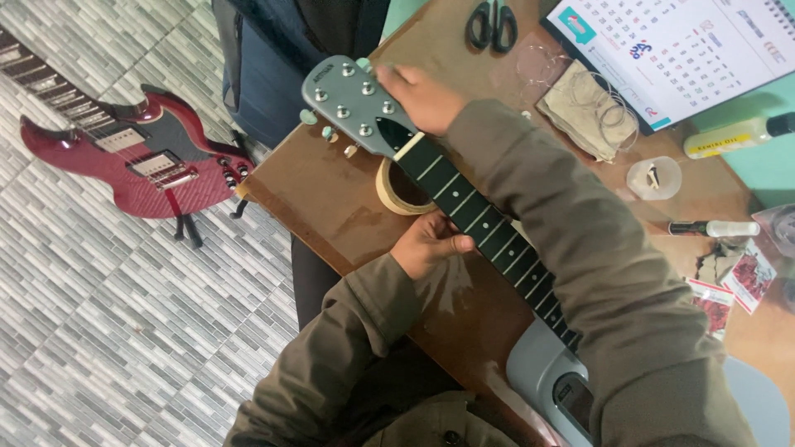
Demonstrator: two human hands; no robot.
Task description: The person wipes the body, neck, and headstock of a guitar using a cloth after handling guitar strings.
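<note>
The left hand [431, 245] grips the guitar neck [484, 223], the right hand [422, 98] presses flat on the headstock [356, 103], near a small clear cup [654, 178] holding a dark bit.

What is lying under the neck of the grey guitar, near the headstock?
A roll of beige tape lies flat on the brown table under the guitar neck. The neck covers part of the ring. The left hand holds the neck beside it.

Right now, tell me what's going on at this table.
A person in an olive jacket has a grey guitar lying on a brown table. The left hand grips the neck from the side, the right hand rests on the headstock. A roll of tape lies under the neck. A red guitar stands on the floor.
</note>
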